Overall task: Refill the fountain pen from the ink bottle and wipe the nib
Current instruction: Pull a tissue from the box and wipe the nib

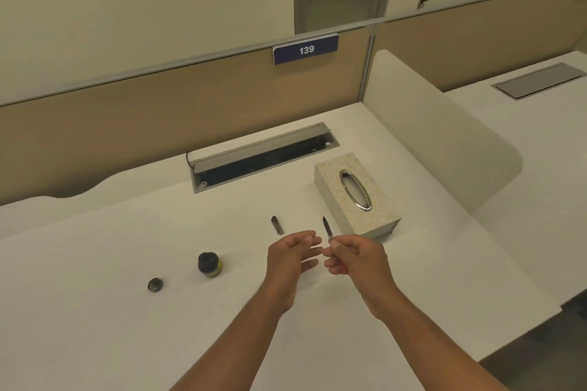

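Note:
My right hand (355,255) pinches the lower end of the dark fountain pen (327,228), whose nib points up and away from me. My left hand (293,252) hovers just left of it with fingers apart and nothing in them. A small dark ink bottle (209,264) stands without its lid on the white desk (95,311), left of my hands. Its round lid (155,284) lies further left. A dark pen cap (277,225) lies flat on the desk beyond my left hand.
A cream tissue box (357,197) with an oval metal slot sits just right of the pen. Behind it is an open cable tray (263,157) set in the desk. A beige partition (158,105) closes the back, and a white divider (444,149) stands on the right.

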{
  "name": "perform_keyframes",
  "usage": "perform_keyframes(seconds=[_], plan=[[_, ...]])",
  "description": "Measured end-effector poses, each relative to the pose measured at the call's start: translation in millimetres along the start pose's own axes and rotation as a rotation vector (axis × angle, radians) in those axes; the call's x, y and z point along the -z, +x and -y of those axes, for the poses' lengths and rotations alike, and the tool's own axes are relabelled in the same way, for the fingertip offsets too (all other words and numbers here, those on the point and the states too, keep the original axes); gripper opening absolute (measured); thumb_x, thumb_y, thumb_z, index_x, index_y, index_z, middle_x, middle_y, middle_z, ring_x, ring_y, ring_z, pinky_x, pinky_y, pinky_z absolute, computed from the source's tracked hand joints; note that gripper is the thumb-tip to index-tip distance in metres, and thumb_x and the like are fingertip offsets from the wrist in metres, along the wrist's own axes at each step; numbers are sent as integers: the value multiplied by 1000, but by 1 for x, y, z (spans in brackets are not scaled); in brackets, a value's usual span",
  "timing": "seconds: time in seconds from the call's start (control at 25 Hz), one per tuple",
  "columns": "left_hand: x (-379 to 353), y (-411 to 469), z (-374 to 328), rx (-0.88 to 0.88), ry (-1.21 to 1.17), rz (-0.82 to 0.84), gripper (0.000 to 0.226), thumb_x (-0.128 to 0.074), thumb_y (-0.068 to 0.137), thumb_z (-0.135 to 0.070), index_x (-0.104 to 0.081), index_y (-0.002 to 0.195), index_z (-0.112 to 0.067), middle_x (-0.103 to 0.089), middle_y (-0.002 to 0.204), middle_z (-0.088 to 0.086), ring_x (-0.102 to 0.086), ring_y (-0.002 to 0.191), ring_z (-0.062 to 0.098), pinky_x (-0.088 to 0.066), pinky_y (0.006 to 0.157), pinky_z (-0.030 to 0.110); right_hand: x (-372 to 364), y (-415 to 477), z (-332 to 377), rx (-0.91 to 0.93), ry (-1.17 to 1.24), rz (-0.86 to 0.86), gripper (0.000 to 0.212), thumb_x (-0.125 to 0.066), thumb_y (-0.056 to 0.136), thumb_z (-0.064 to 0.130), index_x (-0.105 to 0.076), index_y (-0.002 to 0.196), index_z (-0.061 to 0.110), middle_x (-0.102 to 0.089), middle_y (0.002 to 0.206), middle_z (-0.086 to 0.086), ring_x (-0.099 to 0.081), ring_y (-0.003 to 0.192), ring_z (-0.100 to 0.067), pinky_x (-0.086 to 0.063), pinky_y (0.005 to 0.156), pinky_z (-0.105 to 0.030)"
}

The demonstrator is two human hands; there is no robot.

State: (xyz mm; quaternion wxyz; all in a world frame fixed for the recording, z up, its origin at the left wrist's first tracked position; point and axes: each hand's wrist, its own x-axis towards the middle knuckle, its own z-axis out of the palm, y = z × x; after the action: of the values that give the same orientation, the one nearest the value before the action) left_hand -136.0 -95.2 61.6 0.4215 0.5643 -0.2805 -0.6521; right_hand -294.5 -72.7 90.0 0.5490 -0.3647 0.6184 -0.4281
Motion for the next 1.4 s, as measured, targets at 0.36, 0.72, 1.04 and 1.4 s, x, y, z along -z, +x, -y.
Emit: perform_keyframes(seconds=[0.36,0.72,1.04,1.4], plan=[[-102,88,-40,-380,637,-147,14,-77,93,-25,-82,103,-35,-70,137,-7,-60,132,18,-43,116,48,71,40,13,4,141,-116,11,-69,97,10,-78,103,7,-81,85,-14,-73,72,-24,-63,72,-36],[-149,145,-44,-209,1461,-141,46,-76,84,-55,-74,128,-43,-4,181,4,-1,164,41,-8,126,61,96,61,9,-11,152,-122,11,-69,97,10,-79,101,9,-81,86,-14,-73,71,-23,-63,72,-34],[-161,152,-35,-227,1554,-238,36,-68,95,-41,-70,129,-29,-4,181,4,-2,164,41,-13,124,67,97,71,9,-17,121,-127,11,-68,98,12,-79,101,12,-81,87,-12,-73,73,-23,-64,73,-34],[-138,151,-46,-280,1082,-240,15,-81,89,-37,-84,104,-35,-33,174,-6,-19,163,19,-7,128,54,92,74,6,-8,135,-130,12,-66,98,9,-77,105,10,-82,89,-10,-78,81,-26,-60,70,-25]])
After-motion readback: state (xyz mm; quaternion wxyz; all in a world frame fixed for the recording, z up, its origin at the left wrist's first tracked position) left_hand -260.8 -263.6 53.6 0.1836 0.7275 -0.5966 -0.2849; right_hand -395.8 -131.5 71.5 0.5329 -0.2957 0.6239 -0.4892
